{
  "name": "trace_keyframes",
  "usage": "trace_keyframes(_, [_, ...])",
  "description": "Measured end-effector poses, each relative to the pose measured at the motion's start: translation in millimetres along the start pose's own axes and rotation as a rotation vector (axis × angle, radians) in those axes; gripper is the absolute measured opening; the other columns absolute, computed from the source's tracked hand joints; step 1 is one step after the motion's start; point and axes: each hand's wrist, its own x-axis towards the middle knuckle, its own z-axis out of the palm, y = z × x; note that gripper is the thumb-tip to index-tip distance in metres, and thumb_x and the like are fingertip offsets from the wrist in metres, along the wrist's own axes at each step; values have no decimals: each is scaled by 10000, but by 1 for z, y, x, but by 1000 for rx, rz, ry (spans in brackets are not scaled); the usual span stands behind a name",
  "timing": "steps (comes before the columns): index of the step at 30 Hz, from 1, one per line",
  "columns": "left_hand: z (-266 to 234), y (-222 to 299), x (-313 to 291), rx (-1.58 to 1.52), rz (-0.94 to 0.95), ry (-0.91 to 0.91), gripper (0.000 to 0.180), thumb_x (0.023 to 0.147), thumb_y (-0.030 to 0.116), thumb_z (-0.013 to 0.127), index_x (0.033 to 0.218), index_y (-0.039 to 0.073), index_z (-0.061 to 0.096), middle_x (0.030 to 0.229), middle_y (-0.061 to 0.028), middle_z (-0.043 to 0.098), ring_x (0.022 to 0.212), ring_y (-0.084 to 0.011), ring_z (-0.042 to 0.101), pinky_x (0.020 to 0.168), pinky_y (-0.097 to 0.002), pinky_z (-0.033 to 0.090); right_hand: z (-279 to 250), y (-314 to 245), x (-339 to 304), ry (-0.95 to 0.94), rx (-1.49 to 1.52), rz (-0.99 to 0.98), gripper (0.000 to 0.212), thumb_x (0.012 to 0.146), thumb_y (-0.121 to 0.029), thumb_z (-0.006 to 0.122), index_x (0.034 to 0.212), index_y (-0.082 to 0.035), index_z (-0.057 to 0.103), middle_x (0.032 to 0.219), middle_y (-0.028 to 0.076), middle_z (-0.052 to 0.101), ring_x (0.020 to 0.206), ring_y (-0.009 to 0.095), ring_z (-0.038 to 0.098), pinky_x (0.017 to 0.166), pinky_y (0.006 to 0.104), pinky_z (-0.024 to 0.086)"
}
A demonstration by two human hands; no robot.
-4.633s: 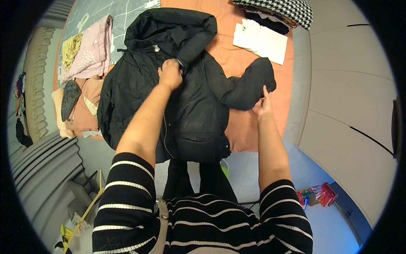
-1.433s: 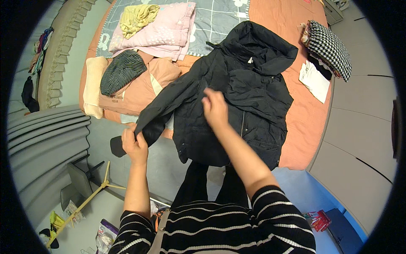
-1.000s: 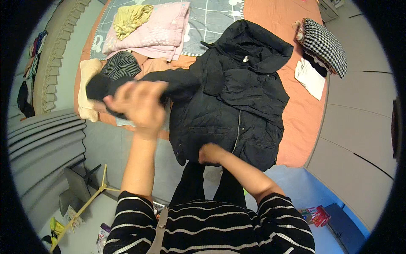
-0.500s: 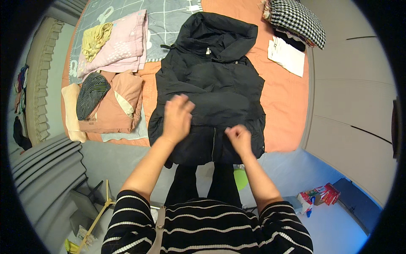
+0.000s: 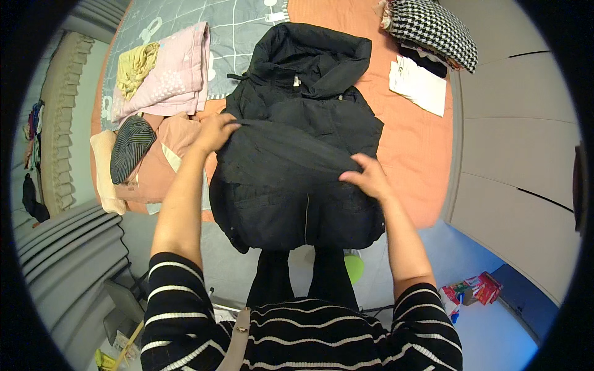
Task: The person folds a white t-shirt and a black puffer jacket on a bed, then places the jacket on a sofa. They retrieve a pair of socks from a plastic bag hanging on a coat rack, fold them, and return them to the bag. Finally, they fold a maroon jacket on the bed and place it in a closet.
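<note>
Black jacket [image 5: 278,213]: sleeve [image 5: 294,148] across front

We have the black jacket on the orange bed cover [image 5: 411,161], hood away from us, hem overhanging the near edge. Our left hand [image 5: 218,132] pinches the sleeve at our left. Our right hand [image 5: 369,178] touches its other end, thumb and fingers apart; we cannot tell whether cloth is pinched. A folded white garment [image 5: 421,89] lies to the right.

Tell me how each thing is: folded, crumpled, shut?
Black hooded padded jacket, laid out, sleeve folded across.
Pink dotted rectangular blanket, folded.
Pale yellow cloth, crumpled.
White rectangular cloth, folded.
Dark striped cloth, bunched.
Black-and-white checked fabric bundle, atop a pile.
Pale flat cupboard doors, shut.
</note>
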Motion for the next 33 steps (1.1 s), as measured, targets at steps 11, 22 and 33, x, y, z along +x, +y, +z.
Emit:
trace_keyframes(11, [63,120,4,329,-40,337,579,830,379,630,1350,199,448,1475,-163,278,1355,-401,240,1029,-629,217,10,-30,85,414,-885,-232,654,770,-544,624,1357,-329,432,1474,118,290,1350,396,238,947,731,246])
trace_keyframes(22, [145,77,30,539,-83,-78,622,863,610,439,1424,361,336,1553,-28,134,1428,-317,77,1091,-611,116,63,44,129,77,-948,187,680,830,-674,442,1435,-436,242,1568,28,2,1429,339,-29,1013,737,109])
trace_keyframes(33, [76,79,-71,170,-47,470,647,774,278,689,1303,6,434,1341,-241,388,1241,-400,373,1027,-497,288,20,77,18,677,-374,-49,503,780,-278,697,1198,-39,550,1250,208,509,1180,373,454,1006,461,342])
